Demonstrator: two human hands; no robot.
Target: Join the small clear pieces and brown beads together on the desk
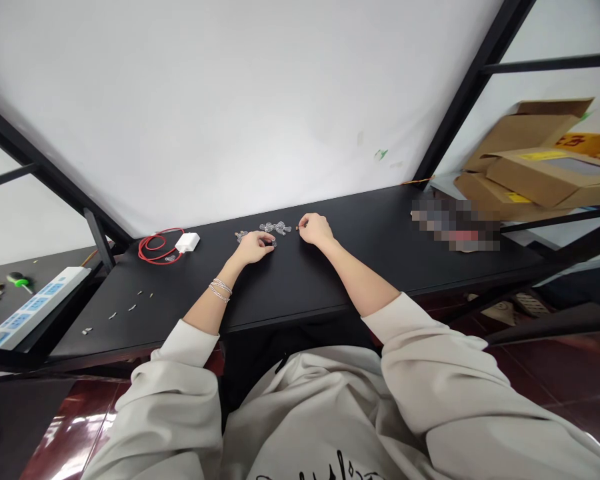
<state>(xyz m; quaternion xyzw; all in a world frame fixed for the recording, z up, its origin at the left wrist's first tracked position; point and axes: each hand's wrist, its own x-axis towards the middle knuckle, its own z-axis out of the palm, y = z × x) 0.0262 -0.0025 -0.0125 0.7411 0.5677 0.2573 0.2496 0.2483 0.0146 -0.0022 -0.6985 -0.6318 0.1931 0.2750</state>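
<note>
On the black desk (300, 280), my left hand (253, 248) is closed in a pinch, with a small clear plastic piece (274, 243) at its fingertips. To the right, fingers and thumb of my right hand (317, 230) are pressed together around a tiny brownish bit, too small to name. Between and just beyond the hands lies a cluster of clear plastic pieces (276, 228). More clear pieces (241, 235) sit against the far side of my left hand, partly hidden by it.
Left on the desk are a white charger (187, 243), a coiled red cable (147, 252) and several tiny light bits (113, 315). A power strip (43, 303) and green screwdriver (20, 281) lie farther left. Cardboard boxes (545, 173) stand right, near a pixelated object (455, 223). Black frame posts (473, 87) flank the desk.
</note>
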